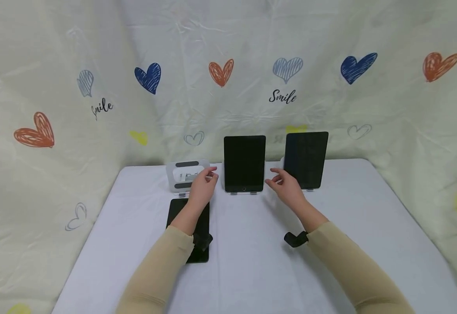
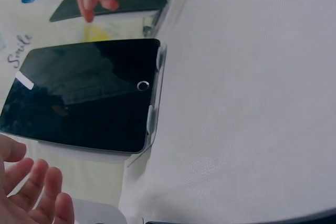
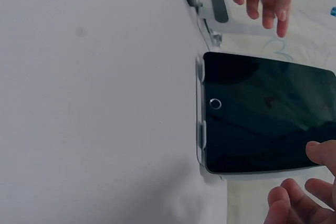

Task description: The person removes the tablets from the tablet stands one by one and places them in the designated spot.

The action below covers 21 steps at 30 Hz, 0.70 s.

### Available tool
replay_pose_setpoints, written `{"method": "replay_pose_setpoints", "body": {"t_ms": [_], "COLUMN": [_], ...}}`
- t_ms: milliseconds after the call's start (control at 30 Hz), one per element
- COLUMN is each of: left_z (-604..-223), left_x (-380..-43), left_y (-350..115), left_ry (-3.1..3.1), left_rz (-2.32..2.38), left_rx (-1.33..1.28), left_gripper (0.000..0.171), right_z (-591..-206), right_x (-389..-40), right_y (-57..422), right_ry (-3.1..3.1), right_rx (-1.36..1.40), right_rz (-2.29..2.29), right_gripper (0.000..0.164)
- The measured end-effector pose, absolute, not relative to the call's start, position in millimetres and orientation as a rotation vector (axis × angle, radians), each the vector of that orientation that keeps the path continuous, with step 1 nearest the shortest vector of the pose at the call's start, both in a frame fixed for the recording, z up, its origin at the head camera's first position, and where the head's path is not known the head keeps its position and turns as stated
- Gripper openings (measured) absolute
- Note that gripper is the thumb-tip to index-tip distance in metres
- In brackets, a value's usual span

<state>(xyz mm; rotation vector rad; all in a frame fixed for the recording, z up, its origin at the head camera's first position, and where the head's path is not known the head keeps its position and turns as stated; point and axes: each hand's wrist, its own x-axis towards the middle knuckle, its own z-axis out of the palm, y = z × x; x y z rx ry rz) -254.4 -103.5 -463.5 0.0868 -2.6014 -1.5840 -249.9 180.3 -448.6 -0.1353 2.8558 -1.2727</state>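
A black tablet (image 1: pixel 245 163) leans upright on a stand at the back middle of the table, its home button at the bottom. My left hand (image 1: pixel 204 185) hovers beside its left edge, fingers (image 2: pixel 51 187) relaxed and apart from it. To its right is my right hand (image 1: pixel 287 186), holding nothing. In the right wrist view the right thumb (image 3: pixel 317 151) overlaps the tablet's edge; whether it touches cannot be told. Behind the right hand a second tablet (image 1: pixel 307 159) stands on another stand. A white stand (image 1: pixel 170 178) with grey pads holds no tablet, behind the left hand.
A third tablet (image 1: pixel 202 226) lies flat on the white-covered table (image 1: pixel 252 270), partly under my left forearm. Behind the table hangs a pale curtain (image 1: pixel 248 35) printed with hearts. Black wrist straps (image 1: pixel 296 239) show at both sleeves.
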Motion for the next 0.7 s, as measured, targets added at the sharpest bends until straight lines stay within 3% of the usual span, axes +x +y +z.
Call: {"method": "replay_pose_setpoints", "body": {"t_ms": [700], "left_z": [-458], "left_x": [-286], "left_y": [-91], "left_ry": [-2.507], "left_rz": [-1.640], "left_rx": [0.043], "left_gripper": [0.041], "right_z": [-446], "right_x": [-283], "right_y": [164], "right_ry": [2.899], "right_rx": [-0.081], "right_rz": [-1.371], "right_gripper": [0.054]}}
